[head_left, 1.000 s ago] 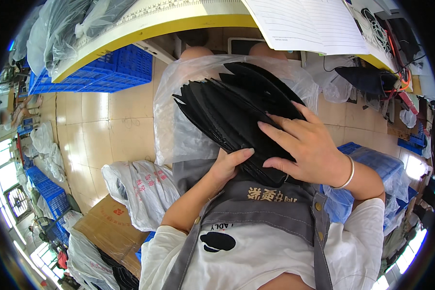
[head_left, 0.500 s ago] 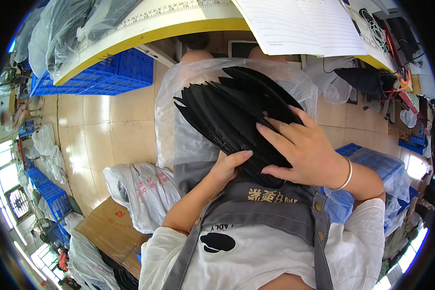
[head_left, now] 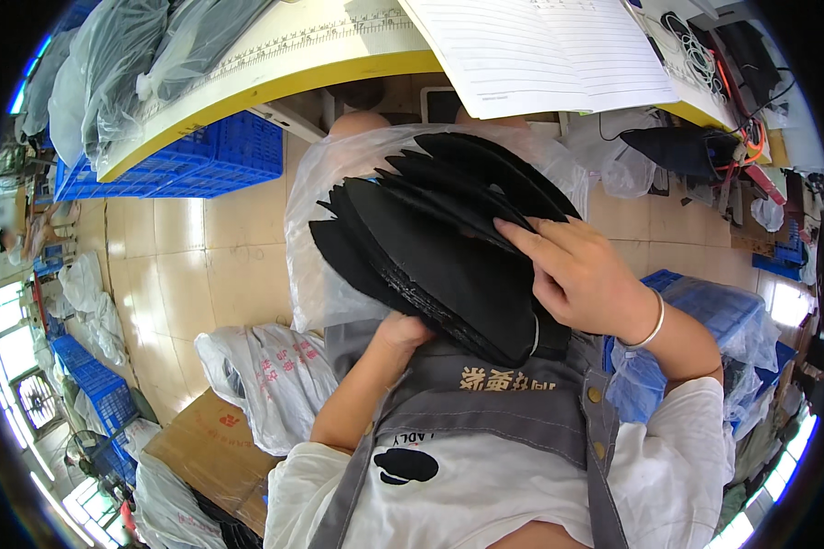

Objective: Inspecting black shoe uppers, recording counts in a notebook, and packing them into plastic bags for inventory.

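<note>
Both hands grip one fanned stack of black flat pieces (head_left: 449,247) held over the person's lap. Pressed flat, the right hand (head_left: 581,279) lies on top of the stack near its right edge, fingers spread and bent over the topmost pieces, a single silver bangle (head_left: 650,325) on the wrist. Under the stack's lower edge the left hand (head_left: 403,331) cups the pieces from below; only its knuckles and wrist show, so how its fingers close is hidden. Roughly eight or nine overlapping edges can be made out in the fan, but the exact count cannot be told. Behind the stack sits a clear plastic bag (head_left: 325,274), its mouth open toward the person, its far side hidden by the pieces. A grey apron (head_left: 494,421) over a white shirt fills the lower frame. Above, one yellow-edged table (head_left: 275,87) carries an open lined notebook (head_left: 540,50), cut off by the rim. Blue crates (head_left: 201,160) stand under the table's left end, and two white bags (head_left: 256,380) lie on the tiled floor (head_left: 201,265).
</note>
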{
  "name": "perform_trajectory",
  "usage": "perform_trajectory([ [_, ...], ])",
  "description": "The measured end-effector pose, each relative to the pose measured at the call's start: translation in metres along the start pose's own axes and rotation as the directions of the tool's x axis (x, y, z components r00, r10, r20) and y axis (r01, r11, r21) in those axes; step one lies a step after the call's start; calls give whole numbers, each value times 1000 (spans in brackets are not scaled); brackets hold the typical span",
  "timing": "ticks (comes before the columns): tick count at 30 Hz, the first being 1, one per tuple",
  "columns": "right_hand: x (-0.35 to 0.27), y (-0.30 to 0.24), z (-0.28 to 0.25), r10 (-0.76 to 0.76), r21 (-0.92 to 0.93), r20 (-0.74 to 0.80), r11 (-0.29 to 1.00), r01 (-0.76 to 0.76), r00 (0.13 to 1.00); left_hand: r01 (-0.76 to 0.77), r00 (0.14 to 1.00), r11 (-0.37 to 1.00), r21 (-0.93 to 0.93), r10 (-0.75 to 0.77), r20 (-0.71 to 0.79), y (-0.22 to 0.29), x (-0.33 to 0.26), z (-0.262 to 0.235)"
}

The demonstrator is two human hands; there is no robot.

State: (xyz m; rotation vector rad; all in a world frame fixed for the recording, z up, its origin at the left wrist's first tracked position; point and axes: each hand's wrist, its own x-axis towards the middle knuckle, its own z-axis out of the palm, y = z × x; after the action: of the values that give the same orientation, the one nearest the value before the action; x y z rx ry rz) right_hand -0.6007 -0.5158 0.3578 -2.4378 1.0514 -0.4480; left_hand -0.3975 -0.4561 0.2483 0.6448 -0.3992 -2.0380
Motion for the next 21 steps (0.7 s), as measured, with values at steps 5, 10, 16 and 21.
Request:
perform_trajectory([
  [5, 1, 19, -2, 56, 195, 7, 979, -56, 998, -138, 984, 960, -244, 160, 72, -8, 20, -17],
  [10, 4, 25, -5, 82, 288, -41, 955, -67, 996, -75, 913, 984, -159, 132, 385, -15, 43, -37],
  [16, -2, 16, -1, -37, 0, 23, 999, 37, 999, -40, 955, 959, -281, 119, 271, -10, 47, -18],
  [21, 4, 13, -3, -114, -33, 151, 992, 120, 982, -132, 949, 946, -296, 207, 238, -15, 43, -15],
])
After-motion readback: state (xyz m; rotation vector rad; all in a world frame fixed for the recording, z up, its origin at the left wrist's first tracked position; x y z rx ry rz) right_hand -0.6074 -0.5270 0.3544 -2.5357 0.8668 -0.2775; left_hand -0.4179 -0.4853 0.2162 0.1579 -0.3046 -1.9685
